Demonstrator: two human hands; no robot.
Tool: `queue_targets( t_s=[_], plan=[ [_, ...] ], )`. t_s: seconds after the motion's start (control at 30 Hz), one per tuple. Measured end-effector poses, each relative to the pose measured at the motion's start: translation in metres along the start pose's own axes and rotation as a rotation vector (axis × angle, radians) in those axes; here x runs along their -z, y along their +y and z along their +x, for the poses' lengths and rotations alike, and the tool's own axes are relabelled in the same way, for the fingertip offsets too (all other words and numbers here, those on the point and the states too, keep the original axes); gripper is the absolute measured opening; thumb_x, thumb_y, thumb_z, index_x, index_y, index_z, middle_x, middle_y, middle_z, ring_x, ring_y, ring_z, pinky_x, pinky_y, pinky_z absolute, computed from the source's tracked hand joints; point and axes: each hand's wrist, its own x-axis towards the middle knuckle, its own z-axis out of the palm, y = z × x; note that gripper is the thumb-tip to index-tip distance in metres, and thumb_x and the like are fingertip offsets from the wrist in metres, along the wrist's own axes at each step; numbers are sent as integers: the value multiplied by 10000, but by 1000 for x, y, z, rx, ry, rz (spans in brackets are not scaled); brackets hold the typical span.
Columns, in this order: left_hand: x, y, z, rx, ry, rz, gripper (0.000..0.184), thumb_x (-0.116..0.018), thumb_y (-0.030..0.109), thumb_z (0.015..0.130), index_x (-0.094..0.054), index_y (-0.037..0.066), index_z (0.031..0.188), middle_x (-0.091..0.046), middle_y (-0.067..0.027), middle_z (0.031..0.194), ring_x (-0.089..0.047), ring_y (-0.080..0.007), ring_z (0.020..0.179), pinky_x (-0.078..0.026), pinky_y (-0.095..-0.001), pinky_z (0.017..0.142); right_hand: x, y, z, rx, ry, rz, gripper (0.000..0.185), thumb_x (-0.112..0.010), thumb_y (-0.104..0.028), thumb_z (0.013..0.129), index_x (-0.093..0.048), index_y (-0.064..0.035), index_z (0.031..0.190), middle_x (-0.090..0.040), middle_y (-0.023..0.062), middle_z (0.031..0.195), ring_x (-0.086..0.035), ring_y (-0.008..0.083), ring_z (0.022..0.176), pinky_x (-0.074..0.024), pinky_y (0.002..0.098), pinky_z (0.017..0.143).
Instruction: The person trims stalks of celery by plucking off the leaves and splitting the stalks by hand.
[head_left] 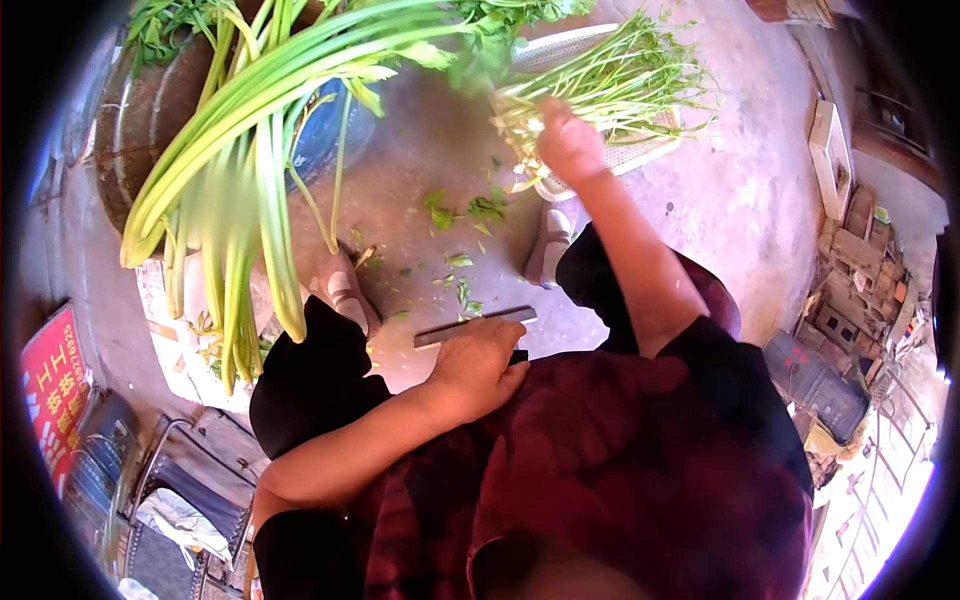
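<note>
Red sign: on my feed, a red sign (55,400) stands at the far left edge, tilted and partly cut off by the dark rim of the lens.
Small digits: I make out a run ending in 6976925 along its upper right side; the start is too small for me to tell.
Large characters: yellowish Chinese ones, 工 among them; the rest are too blurred for me to read.

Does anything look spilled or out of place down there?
Yes, a little: loose green leaves lie scattered on the floor between the feet, outside the basket, so they look dropped. Nothing else plainly stands out.
</note>
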Motion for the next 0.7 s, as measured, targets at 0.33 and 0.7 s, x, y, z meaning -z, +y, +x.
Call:
queue_targets(
  t_s=[0.33, 0.7],
  plan=[
    [15, -1, 0, 6, 81, 19, 294, -625, 75, 667, -507, 20, 931, -542, -151, 841, -515, -340, 775, -421, -399, 678, -213, 1, -67, -985, -479, 1451, 160, -538, -215, 778, -551, -127, 911, -541, 39, 857, -522, 201, 769, -433, 382, 596],
    [23, -18, -6, 31, 113, 71, 153, -573, 120, 670, -505, 58, 792, -498, -103, 741, -498, -293, 716, -409, -382, 627, -266, 2, -24, -1137, -471, 1091, 272, -547, -294, 776, -569, -134, 996, -566, 93, 898, -557, 229, 829, -448, 383, 696]
  ],
)
